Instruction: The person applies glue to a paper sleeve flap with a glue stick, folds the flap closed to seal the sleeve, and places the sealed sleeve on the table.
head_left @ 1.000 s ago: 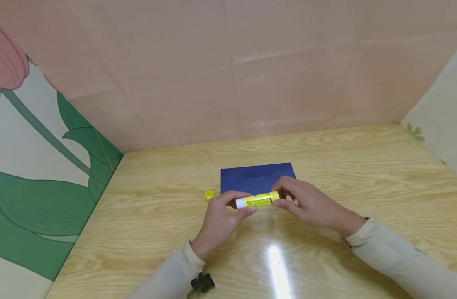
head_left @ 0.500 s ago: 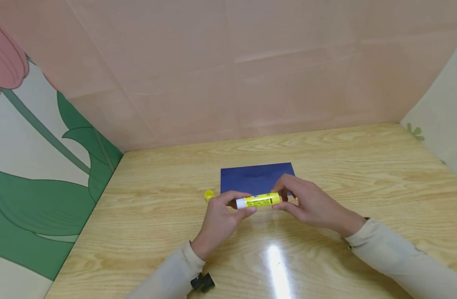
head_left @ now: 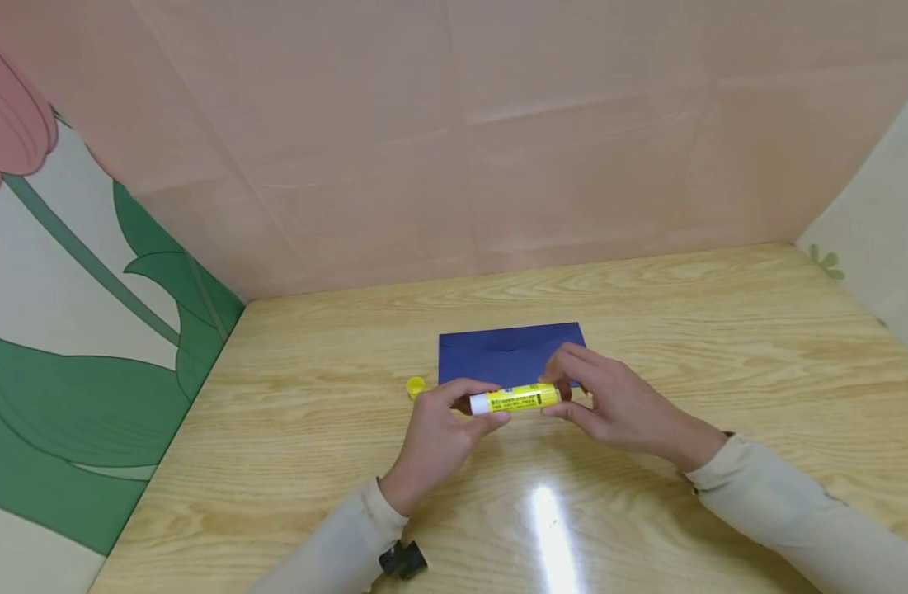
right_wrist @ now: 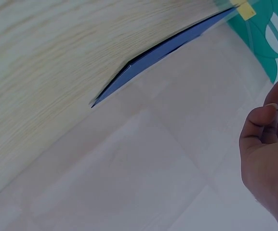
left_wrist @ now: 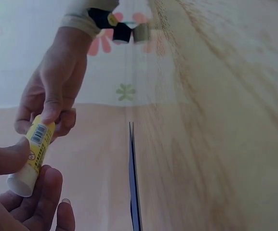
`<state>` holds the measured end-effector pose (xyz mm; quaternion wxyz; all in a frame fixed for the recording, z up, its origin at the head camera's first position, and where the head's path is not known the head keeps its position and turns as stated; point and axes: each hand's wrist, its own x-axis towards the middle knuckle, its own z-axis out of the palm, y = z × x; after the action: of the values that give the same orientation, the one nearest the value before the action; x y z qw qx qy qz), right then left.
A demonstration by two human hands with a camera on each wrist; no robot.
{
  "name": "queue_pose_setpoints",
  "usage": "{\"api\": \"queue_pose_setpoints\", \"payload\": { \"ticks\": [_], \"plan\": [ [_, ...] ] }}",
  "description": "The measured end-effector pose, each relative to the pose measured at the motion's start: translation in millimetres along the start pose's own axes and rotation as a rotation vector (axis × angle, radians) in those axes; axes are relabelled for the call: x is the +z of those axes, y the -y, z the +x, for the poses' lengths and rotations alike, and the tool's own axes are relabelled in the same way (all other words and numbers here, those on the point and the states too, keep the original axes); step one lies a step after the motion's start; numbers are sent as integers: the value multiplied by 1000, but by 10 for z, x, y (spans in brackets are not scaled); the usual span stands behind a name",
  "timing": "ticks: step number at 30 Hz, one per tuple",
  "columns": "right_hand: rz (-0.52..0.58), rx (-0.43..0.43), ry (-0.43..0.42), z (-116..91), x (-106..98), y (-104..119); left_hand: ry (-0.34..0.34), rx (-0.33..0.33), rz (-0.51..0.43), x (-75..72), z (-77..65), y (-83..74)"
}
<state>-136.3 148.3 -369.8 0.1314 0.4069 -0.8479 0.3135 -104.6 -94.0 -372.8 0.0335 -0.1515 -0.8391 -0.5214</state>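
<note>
Both hands hold a yellow glue stick [head_left: 515, 399] with a white end, lying nearly level above the table. My left hand [head_left: 439, 437] pinches the white-end side between thumb and fingers. At the opposite end, the thumb and fingers of my right hand [head_left: 628, 404] grip the tip, which they partly hide. The left wrist view shows the glue stick [left_wrist: 38, 144] from its white base, with print and a barcode on the label. Behind the hands lies a dark blue envelope [head_left: 509, 351], its near edge partly covered. A yellow cap [head_left: 416, 388] sits left of it.
The wood-grain table [head_left: 312, 429] carries a bright light reflection near the front. A pink sheet [head_left: 454, 165] rises at its back edge. A panel with a green leaf print [head_left: 75, 412] borders the left side, a pale wall [head_left: 884, 223] the right.
The fingers of my right hand have shifted slightly at the end of the glue stick. My left hand, the envelope and the cap look the same.
</note>
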Motion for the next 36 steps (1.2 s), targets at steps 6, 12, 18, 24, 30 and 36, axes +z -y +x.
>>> {"api": "queue_pose_setpoints", "payload": {
  "ticks": [6,12,18,24,30,36],
  "plan": [
    [10,30,8,-7,1,4,11,19,6,-2,-4,21],
    [31,41,6,-5,7,2,6,32,18,-7,-11,15],
    [61,84,38,-14,1,15,1,19,3,-7,-22,-36],
    [75,180,92,-32,-4,10,-3,26,0,-11,-31,-99],
    [78,184,131,-18,3,9,0,58,9,5,-16,-11],
    [81,198,159,4,10,24,0,58,-6,3,-19,-5]
  ]
}}
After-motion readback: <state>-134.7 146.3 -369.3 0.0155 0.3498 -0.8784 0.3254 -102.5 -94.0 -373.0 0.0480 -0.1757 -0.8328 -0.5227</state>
